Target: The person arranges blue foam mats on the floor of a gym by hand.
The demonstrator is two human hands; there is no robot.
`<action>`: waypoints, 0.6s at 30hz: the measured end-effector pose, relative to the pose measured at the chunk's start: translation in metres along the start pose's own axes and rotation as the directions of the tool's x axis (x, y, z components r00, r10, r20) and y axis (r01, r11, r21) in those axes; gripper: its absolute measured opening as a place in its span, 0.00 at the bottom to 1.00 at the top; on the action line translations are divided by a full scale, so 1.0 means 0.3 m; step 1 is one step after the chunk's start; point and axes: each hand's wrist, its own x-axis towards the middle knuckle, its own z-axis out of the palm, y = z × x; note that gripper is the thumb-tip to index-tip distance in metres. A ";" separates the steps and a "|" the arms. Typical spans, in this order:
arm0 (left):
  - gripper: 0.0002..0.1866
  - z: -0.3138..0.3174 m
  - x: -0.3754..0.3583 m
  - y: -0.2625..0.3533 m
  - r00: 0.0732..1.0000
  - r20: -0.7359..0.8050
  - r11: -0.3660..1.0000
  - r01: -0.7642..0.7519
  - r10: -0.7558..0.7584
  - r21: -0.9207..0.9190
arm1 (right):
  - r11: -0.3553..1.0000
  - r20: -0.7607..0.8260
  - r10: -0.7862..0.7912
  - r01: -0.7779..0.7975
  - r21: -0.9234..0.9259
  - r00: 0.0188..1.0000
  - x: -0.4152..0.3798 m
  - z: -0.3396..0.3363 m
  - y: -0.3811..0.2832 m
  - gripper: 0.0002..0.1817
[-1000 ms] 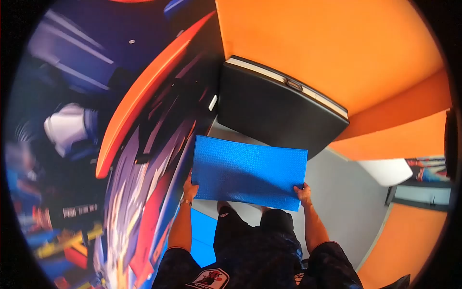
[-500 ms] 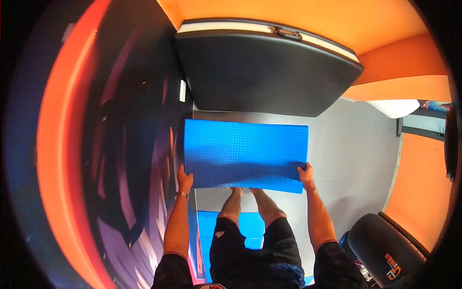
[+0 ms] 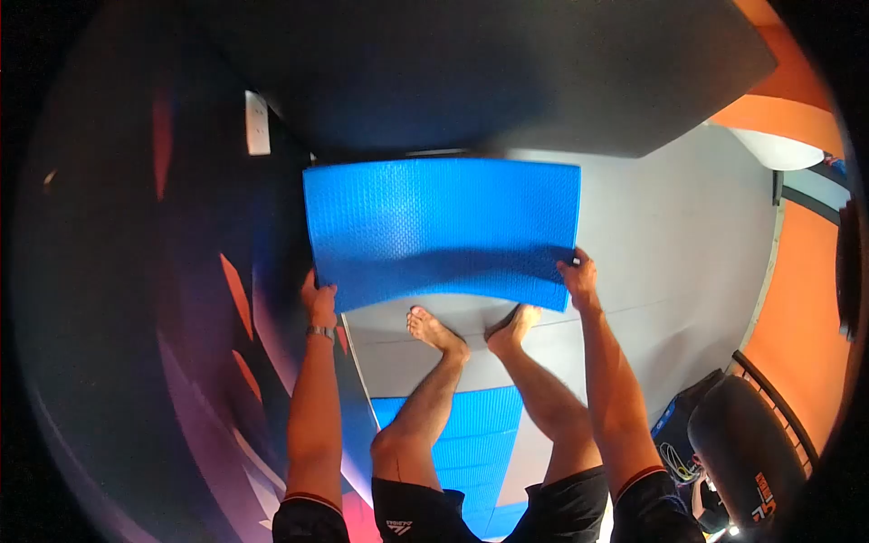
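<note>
A blue textured mat (image 3: 444, 217) spans the space between my two hands, its near edge bowed above my feet. My left hand (image 3: 319, 300) grips its near left corner, a band around the wrist. On the opposite side, my right hand (image 3: 579, 274) pinches the right edge near the lower corner, thumb on top. The mat's far edge lies close to the base of a large black padded panel (image 3: 507, 72).
Another blue mat (image 3: 475, 434) lies on the grey floor (image 3: 670, 244) behind my bare feet. A dark painted wall (image 3: 208, 271) stands at left, with a white socket plate (image 3: 257, 123). A black padded object (image 3: 747, 443) and cables (image 3: 679, 463) are at lower right.
My view has tilted and come closer to the floor. Both hands still hold the mat, which now appears nearer the black panel's base. My knees are bent wider and my feet show.
</note>
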 end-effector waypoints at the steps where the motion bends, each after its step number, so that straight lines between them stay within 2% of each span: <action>1: 0.31 0.009 0.022 -0.008 1.000 0.006 1.000 -0.011 0.011 -0.004 | 0.999 -0.010 -0.011 0.012 0.036 1.000 0.018 0.024 0.018 0.25; 5: 0.34 0.018 0.071 -0.024 0.997 0.070 0.998 -0.038 0.034 0.056 | 0.996 -0.022 -0.074 0.075 0.047 0.997 0.055 0.062 0.053 0.26; 6: 0.35 0.011 0.088 -0.053 0.989 0.118 0.994 -0.093 0.086 0.051 | 0.998 0.045 -0.040 0.038 0.047 0.998 0.063 0.054 0.054 0.30; 8: 0.38 0.002 0.114 -0.092 0.957 0.213 0.978 -0.209 0.199 0.028 | 0.974 0.007 -0.114 0.111 0.199 0.993 0.072 0.079 0.085 0.33; 9: 0.40 0.003 0.092 -0.074 0.967 0.169 0.966 -0.216 0.191 0.145 | 0.951 -0.023 -0.148 0.149 0.273 0.989 0.066 0.081 0.099 0.35; 10: 0.41 0.017 0.057 -0.040 0.974 0.124 0.941 -0.218 0.191 0.259 | 0.984 -0.005 -0.143 0.142 0.104 0.990 0.055 0.063 0.095 0.38; 11: 0.43 0.037 0.023 0.003 0.977 0.078 0.905 -0.215 0.201 0.367 | 0.988 0.003 -0.121 0.120 0.099 0.993 0.038 0.054 0.084 0.38; 14: 0.42 0.056 -0.067 0.068 0.979 0.175 0.989 -0.121 0.106 0.079 | 0.989 0.030 -0.093 0.089 0.115 0.995 -0.038 0.018 0.069 0.37; 17: 0.43 0.022 -0.035 -0.095 0.953 0.220 0.965 -0.238 0.209 0.111 | 0.977 0.044 -0.142 0.133 0.164 0.989 -0.132 -0.034 0.048 0.37; 18: 0.45 0.030 -0.076 -0.078 0.949 0.245 0.970 -0.226 0.199 0.086 | 0.972 0.048 -0.167 0.156 0.176 0.985 -0.166 -0.058 0.037 0.37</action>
